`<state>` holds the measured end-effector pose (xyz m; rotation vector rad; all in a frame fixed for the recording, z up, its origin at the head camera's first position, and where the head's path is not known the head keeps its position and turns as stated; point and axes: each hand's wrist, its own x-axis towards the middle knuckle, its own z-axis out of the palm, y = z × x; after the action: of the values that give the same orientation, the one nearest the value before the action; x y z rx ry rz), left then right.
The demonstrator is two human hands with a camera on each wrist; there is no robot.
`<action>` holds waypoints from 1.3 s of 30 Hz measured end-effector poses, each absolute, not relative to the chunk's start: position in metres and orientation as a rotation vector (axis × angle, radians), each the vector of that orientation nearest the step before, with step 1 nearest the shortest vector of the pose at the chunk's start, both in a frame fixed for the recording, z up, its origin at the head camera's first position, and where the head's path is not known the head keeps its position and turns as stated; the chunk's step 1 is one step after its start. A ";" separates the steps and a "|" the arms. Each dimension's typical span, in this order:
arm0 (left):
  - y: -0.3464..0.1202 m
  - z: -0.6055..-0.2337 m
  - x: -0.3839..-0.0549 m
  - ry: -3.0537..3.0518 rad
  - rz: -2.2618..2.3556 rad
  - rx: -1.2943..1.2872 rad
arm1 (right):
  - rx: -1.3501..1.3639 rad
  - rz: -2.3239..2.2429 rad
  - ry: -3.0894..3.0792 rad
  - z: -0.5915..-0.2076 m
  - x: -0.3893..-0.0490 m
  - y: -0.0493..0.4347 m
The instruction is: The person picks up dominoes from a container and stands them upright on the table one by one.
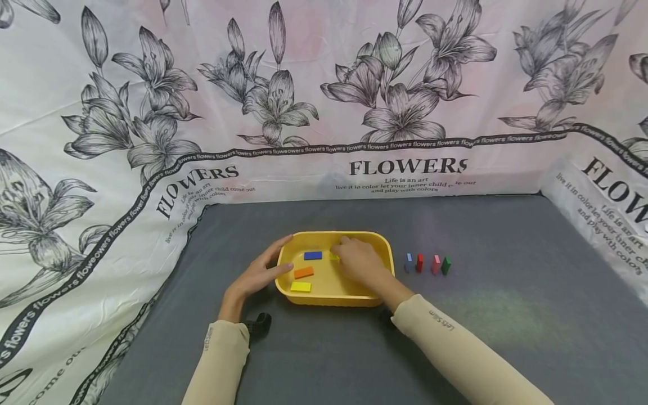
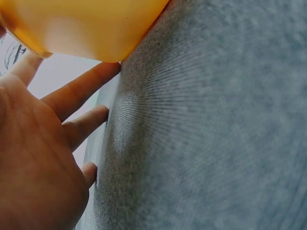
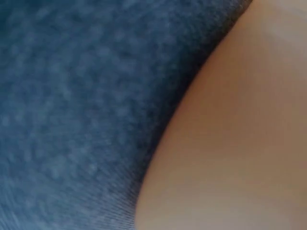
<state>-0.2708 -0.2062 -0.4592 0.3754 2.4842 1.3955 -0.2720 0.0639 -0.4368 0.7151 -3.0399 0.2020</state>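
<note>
A yellow plastic tray (image 1: 334, 301) with raised walls stands on the dark cloth. My left hand (image 1: 260, 271) holds its left end, thumb over the rim and fingers outside; in the left wrist view the same hand (image 2: 38, 143) has its fingers spread under the tray's wall (image 2: 91, 33). Inside the tray, my right hand (image 1: 360, 261) reaches down with bent fingers at a yellow block (image 1: 334, 256), mostly hidden by them. Also in the tray lie a blue block (image 1: 313, 255), an orange block (image 1: 304, 272) and another yellow block (image 1: 301, 287).
Right of the tray, upright blocks stand in a row: blue (image 1: 409, 263), red (image 1: 419, 262), pink (image 1: 436, 264) and green (image 1: 446, 265). A flower-printed cloth (image 1: 304, 174) borders the dark grey surface (image 1: 324, 354) behind and at both sides.
</note>
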 end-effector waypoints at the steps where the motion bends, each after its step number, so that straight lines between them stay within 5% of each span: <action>1: -0.207 -0.460 -0.270 2.489 1.394 0.382 | 0.724 0.172 -3.039 -0.437 -0.272 0.063; 39: -0.207 -0.460 -0.268 2.482 1.407 0.406 | 0.932 0.238 -3.032 -0.430 -0.279 0.075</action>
<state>-0.2683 -0.2070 -0.4600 0.4057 2.4821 1.4071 -0.2792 0.0750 -0.4304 0.9315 -3.0323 0.2383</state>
